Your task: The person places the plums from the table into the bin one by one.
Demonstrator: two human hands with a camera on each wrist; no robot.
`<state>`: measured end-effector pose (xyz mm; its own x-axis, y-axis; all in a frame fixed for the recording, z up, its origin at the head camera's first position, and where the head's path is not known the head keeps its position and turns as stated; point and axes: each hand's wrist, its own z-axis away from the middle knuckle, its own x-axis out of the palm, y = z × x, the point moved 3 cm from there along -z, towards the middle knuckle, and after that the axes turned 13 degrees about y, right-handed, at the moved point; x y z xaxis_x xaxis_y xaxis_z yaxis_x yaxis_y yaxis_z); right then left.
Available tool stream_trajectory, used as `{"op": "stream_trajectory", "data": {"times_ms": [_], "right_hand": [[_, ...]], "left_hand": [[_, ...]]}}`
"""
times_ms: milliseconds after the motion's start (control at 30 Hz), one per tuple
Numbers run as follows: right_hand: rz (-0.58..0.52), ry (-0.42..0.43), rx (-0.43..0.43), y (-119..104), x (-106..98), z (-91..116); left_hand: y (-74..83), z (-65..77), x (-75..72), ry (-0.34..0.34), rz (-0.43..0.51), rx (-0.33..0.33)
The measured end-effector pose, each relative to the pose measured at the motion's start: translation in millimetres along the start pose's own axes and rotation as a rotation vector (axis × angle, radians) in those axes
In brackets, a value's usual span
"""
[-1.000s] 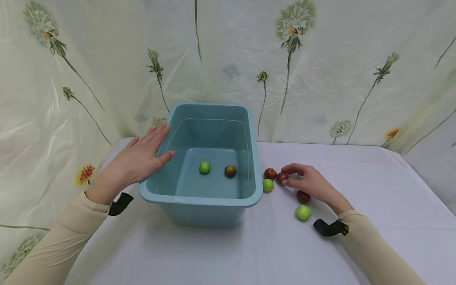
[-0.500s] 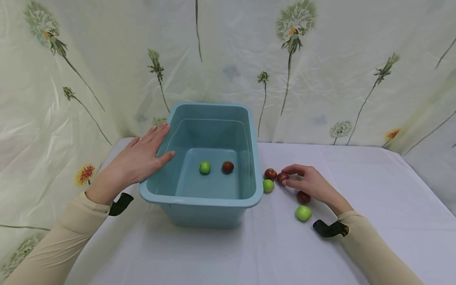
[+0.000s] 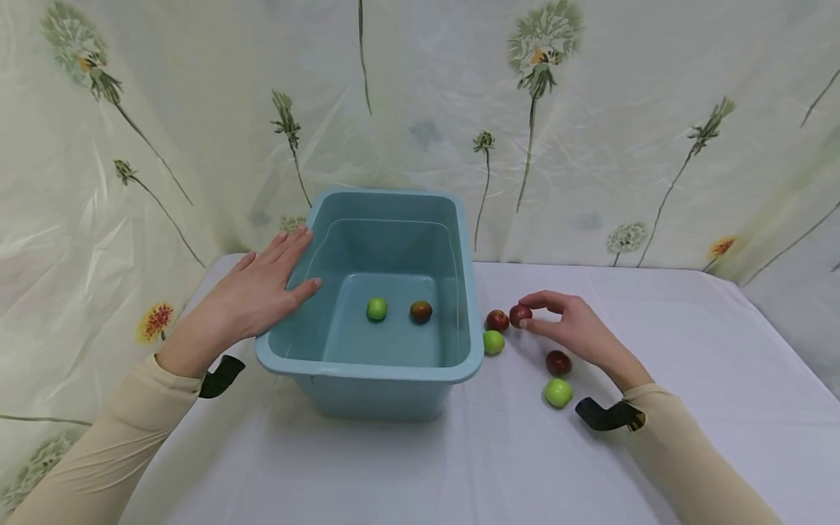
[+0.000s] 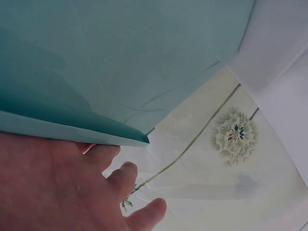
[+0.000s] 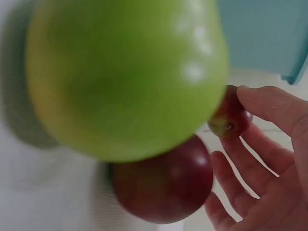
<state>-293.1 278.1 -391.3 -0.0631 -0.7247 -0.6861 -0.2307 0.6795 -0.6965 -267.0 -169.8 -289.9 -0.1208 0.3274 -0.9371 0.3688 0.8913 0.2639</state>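
My right hand (image 3: 577, 332) pinches a dark red plum (image 3: 520, 316) between thumb and fingertips, right of the basin; the right wrist view also shows this held plum (image 5: 231, 115). My left hand (image 3: 256, 288) lies with extended fingers over the left rim of a blue plastic basin (image 3: 370, 372). In the left wrist view, the fingers of this hand (image 4: 62, 183) sit against the outside of the rim. On the basin's floor are a small green fruit (image 3: 377, 308) and a reddish-brown plum (image 3: 421, 312), apart from each other.
Beside the basin's right wall lie another red plum (image 3: 497, 321) and a green fruit (image 3: 494, 342). Nearer my right wrist are a red plum (image 3: 558, 362) and a green fruit (image 3: 558, 393). A white cloth (image 3: 525, 467) covers the table; a flowered sheet (image 3: 407, 95) hangs behind.
My right hand has moved slightly up and away with the pinched plum. Inside the basin the reddish-brown plum has rolled a little. The left hand has stayed put.
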Motion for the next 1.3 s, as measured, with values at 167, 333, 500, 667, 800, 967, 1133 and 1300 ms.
{"op": "stream_trajectory", "data": {"times_ms": [167,333,500,667,800,967,1133,1300], "right_hand": [[0.0,0.028,-0.012,-7.3,-3.8,-2.6],[-0.037,0.067,-0.026,-16.9,-8.8,-7.1],[-0.082,0.102,-0.033,-29.9,-14.3,-12.3],[-0.089,0.129,-0.053,-43.9,-17.3,-16.2],[-0.088,0.145,-0.077,-54.7,-19.0,-17.9],[-0.104,0.16,-0.111,-65.7,-21.8,-20.8],[-0.121,0.165,-0.139,-75.2,-23.1,-24.5],[-0.133,0.174,-0.156,-85.5,-24.2,-27.8]], "left_hand": [[-0.3,-0.3,0.4,-0.006,0.0,-0.002],[-0.4,-0.7,0.0,-0.005,-0.001,0.001],[-0.8,-0.6,-0.4,-0.003,-0.002,0.003],[-0.8,-0.6,-0.4,-0.001,-0.005,0.004],[-0.7,-0.9,-0.3,-0.003,-0.005,0.003],[-0.3,-1.2,-0.4,-0.009,-0.003,0.0],[0.3,-0.9,-0.9,-0.007,-0.001,-0.003],[0.4,-0.2,-1.6,-0.007,0.003,-0.001]]}}
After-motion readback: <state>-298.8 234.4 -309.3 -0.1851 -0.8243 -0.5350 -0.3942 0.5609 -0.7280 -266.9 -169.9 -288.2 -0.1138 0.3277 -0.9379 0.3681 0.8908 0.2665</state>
